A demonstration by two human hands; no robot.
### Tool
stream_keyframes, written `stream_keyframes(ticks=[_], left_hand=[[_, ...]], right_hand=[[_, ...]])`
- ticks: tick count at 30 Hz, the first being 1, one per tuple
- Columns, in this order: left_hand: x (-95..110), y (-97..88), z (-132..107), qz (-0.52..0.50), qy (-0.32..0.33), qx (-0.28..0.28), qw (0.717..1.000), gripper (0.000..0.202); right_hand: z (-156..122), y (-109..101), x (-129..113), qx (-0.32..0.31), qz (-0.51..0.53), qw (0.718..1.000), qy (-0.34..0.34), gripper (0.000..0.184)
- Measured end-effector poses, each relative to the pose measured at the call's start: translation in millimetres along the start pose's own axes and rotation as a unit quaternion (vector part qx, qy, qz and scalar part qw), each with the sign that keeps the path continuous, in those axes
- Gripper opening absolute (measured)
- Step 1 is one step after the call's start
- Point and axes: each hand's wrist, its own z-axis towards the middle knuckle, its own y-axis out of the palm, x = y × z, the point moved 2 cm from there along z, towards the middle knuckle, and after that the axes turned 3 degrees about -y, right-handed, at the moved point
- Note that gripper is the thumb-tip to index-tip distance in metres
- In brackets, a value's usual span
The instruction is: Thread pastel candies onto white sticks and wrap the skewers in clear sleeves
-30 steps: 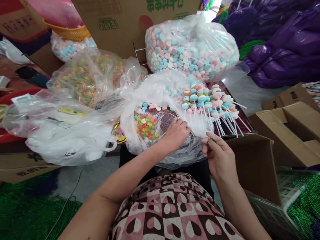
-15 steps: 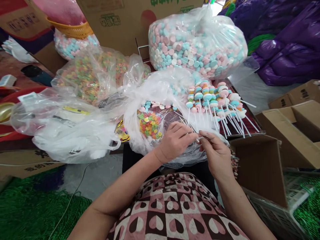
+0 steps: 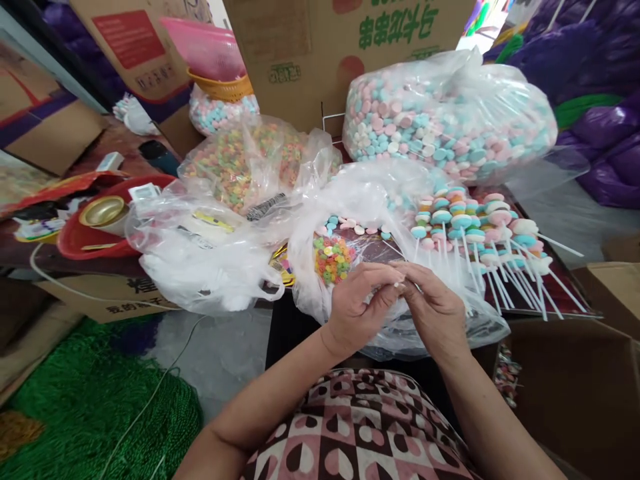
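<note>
My left hand (image 3: 367,300) and my right hand (image 3: 435,310) meet fingertip to fingertip above the open plastic bag on my lap side of the table. Both are closed in a pinch. A tiny white tip (image 3: 399,285) shows between them; the fingers hide the rest, so its kind is unclear. Just beyond my left hand lies a heap of ring-shaped gummy candies (image 3: 334,259). Pink, white and blue marshmallows (image 3: 359,230) sit behind it. To the right of my hands, finished candy skewers (image 3: 465,220) of marshmallows and gummies lie piled, their white sticks (image 3: 520,283) pointing toward me.
A large bag of marshmallows (image 3: 445,127) stands at the back, beside a bag of gummy rings (image 3: 245,160). White plastic bags (image 3: 210,267) and a red basin (image 3: 90,237) are on the left. An open cardboard box (image 3: 575,387) stands low at right; green strands (image 3: 125,393) cover the left floor.
The view has swung left, so the scene sits further right. My hands have drawn closer together, fingertips now meeting. Thin sticks seen beside my left fingers before are mostly hidden now.
</note>
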Motion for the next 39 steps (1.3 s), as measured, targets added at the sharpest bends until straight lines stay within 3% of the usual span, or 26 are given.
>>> stream_keyframes(ticks=[2, 4, 7, 14, 20, 24, 28, 30, 32, 33, 35, 37, 39], left_hand=[[-5, -5.0, 0, -0.063, -0.109, 0.036, 0.991, 0.007], [-11, -8.1, -1, -0.141, -0.220, 0.075, 0.962, 0.016], [-18, -6.2, -5, -0.221, -0.303, 0.084, 0.923, 0.027], [-27, 4.9, -15, -0.264, -0.350, 0.039, 0.898, 0.028], [-29, 7.7, -15, -0.246, -0.384, -0.001, 0.890, 0.031], [-36, 8.7, -20, -0.199, -0.411, -0.017, 0.890, 0.027], [-45, 4.5, -15, -0.104, -0.425, -0.117, 0.892, 0.029], [-53, -0.8, -1, 0.005, -0.376, -0.175, 0.910, 0.030], [-65, -7.2, 21, 0.169, -0.286, -0.183, 0.925, 0.028], [-73, -9.6, 32, 0.260, -0.245, -0.183, 0.916, 0.027], [-93, -10.9, 54, 0.414, -0.208, -0.211, 0.861, 0.029], [-115, -9.0, 71, 0.512, -0.210, -0.265, 0.790, 0.031], [-134, -7.7, 83, 0.554, -0.245, -0.266, 0.750, 0.038]], right_hand=[[4, -1, -4, -0.004, -0.035, 0.999, -0.013, 0.013], [2, -6, -9, -0.017, -0.074, 0.997, -0.003, 0.012], [-9, -15, -12, -0.040, -0.095, 0.993, 0.053, 0.015], [-33, -20, -2, -0.061, 0.022, 0.969, 0.240, 0.019], [-37, -14, 1, -0.087, 0.119, 0.948, 0.281, 0.019], [-39, -12, 1, -0.123, 0.120, 0.941, 0.292, 0.023], [-42, -12, 5, -0.169, 0.091, 0.932, 0.307, 0.030], [-43, -15, 9, -0.152, 0.094, 0.929, 0.325, 0.034], [-46, -18, 14, -0.118, 0.104, 0.928, 0.338, 0.036], [-47, -20, 16, -0.102, 0.110, 0.928, 0.341, 0.036], [-50, -22, 18, -0.078, 0.123, 0.928, 0.344, 0.037], [-52, -23, 20, -0.064, 0.133, 0.926, 0.347, 0.038], [-54, -23, 20, -0.057, 0.137, 0.925, 0.349, 0.038]])
